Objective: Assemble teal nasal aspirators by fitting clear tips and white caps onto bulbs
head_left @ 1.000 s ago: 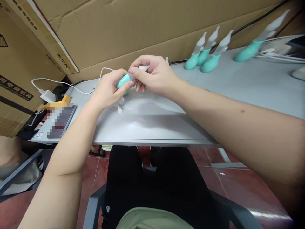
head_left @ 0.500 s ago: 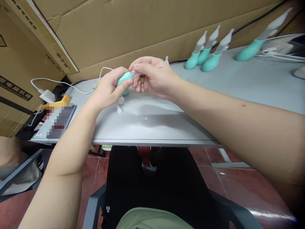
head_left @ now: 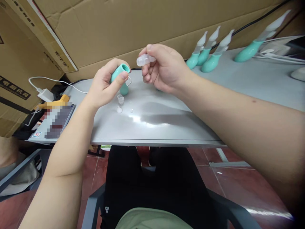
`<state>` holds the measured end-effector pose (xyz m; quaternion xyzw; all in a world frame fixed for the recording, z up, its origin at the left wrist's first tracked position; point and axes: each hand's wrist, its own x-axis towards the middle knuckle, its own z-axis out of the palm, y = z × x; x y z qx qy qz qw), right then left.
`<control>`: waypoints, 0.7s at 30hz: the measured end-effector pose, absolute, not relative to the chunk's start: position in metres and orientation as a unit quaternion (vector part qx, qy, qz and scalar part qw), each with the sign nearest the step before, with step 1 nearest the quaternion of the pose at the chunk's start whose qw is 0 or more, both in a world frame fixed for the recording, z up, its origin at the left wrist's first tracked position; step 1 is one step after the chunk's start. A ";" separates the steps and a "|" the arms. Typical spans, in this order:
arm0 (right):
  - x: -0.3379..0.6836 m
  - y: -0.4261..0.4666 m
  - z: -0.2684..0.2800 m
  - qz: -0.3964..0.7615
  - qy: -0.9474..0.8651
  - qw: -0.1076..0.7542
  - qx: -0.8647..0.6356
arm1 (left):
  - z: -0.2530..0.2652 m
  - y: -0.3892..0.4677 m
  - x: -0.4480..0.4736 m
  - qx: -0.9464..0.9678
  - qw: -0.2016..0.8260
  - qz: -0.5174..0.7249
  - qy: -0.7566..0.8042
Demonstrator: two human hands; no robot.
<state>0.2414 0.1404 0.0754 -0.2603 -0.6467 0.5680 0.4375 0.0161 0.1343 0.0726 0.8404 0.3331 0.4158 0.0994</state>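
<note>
My left hand (head_left: 106, 81) is closed round a mint-green squeeze bulb (head_left: 116, 74), its round opening facing up and to the right. A clear plastic tube piece (head_left: 143, 59) is pinched between the thumb and fingers of my right hand (head_left: 162, 65), apart from the bulb and to its right. On the table below my left hand stand a small clear plastic fitting (head_left: 120, 99) and a small white cap-like piece (head_left: 119, 109). A tiny clear ring-like part (head_left: 131, 110) lies to their right.
Several green bulb aspirators with white tips (head_left: 209, 60) stand or lean at the back right of the grey table (head_left: 250, 89). Cardboard (head_left: 114, 35) rises behind. White cables, a charger (head_left: 46, 94) and a yellow object (head_left: 56, 101) lie at left, near a seated person's arm (head_left: 8, 152).
The clear tube piece has come off the green bulb. My right hand has moved up and right with it, while my left hand keeps the bulb, its opening now showing.
</note>
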 end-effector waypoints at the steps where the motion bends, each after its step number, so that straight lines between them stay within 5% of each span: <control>1: 0.247 0.147 0.071 0.566 -0.622 0.480 -0.251 | 0.072 0.136 0.015 0.842 0.089 0.413 0.336; 3: 0.252 0.157 0.062 0.552 -0.567 0.569 -0.221 | 0.070 0.139 0.012 0.850 0.067 0.397 0.339; 8: 0.249 0.154 0.057 0.504 -0.573 0.606 -0.226 | 0.064 0.145 0.010 0.863 0.030 0.373 0.340; 11: 0.256 0.141 0.080 0.436 -0.646 0.579 -0.239 | 0.064 0.143 0.010 0.860 0.026 0.368 0.353; 16: 0.284 0.119 0.126 0.317 -0.812 0.402 -0.280 | 0.064 0.146 0.009 0.856 0.007 0.380 0.351; 21: 0.304 0.118 0.103 0.266 -0.816 0.423 -0.290 | 0.063 0.146 0.008 0.850 0.004 0.392 0.351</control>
